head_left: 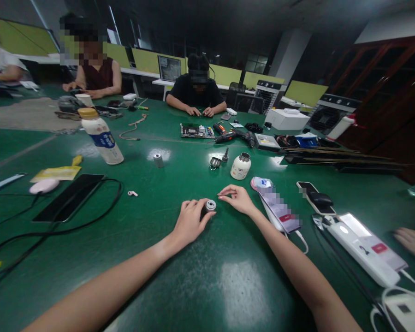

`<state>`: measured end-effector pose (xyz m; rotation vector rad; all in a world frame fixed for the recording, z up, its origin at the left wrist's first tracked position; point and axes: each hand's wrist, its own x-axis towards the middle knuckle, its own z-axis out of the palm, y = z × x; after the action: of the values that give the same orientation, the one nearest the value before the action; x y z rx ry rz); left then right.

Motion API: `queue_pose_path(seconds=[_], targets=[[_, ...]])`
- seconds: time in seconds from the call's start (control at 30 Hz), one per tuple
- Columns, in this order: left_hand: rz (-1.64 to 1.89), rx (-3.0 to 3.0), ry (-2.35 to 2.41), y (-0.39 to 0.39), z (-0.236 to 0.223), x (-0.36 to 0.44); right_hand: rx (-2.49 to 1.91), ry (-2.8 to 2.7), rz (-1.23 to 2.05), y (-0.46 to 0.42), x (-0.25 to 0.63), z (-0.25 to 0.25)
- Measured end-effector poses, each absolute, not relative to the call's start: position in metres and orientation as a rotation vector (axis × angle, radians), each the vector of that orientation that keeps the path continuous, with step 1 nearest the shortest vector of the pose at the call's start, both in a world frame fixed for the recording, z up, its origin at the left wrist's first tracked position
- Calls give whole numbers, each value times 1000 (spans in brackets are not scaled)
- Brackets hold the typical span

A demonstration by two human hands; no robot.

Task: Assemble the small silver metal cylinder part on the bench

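Observation:
My left hand [192,219] is wrapped around a small cylindrical motor [210,205], whose round silver end with dark holes faces up. Just right of it, my right hand [238,199] has thumb and forefinger pinched together; anything between the fingertips is too small to make out. A silver metal cylinder [158,160] stands farther off to the left. Beyond my right hand is a cream-coloured bottle [241,166] without its lid. Near that bottle lie a small metal part with a ring [215,163] and a dark, pointed metal piece [225,155].
Left are a milk bottle [102,138], a black tablet [69,197], cables and a pink earbud [132,193]. Phones and a white power bank [363,251] lie right, near another person's hand [413,242]. A circuit board [196,131] and power drills [233,135] lie ahead; several people sit around.

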<state>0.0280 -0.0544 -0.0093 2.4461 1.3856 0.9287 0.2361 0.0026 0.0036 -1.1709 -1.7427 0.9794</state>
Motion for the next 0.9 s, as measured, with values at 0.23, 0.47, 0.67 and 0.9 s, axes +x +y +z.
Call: queue_pose_path(seconds=[0.23,0.47,0.67,0.9], targets=[[918,2455,1381,-55,-8,28,-1109,-1757,1042,-24,210,37],[936,2452,1365,-56,-8,27,-1150,-1721,1001,-30,203,35],[913,2459,1364,-55,-8,28,-1139,-1797,932,-30,202,30],[926,2428,1400,-55,-8,28,-1207,-1658,917,-28,209,37]])
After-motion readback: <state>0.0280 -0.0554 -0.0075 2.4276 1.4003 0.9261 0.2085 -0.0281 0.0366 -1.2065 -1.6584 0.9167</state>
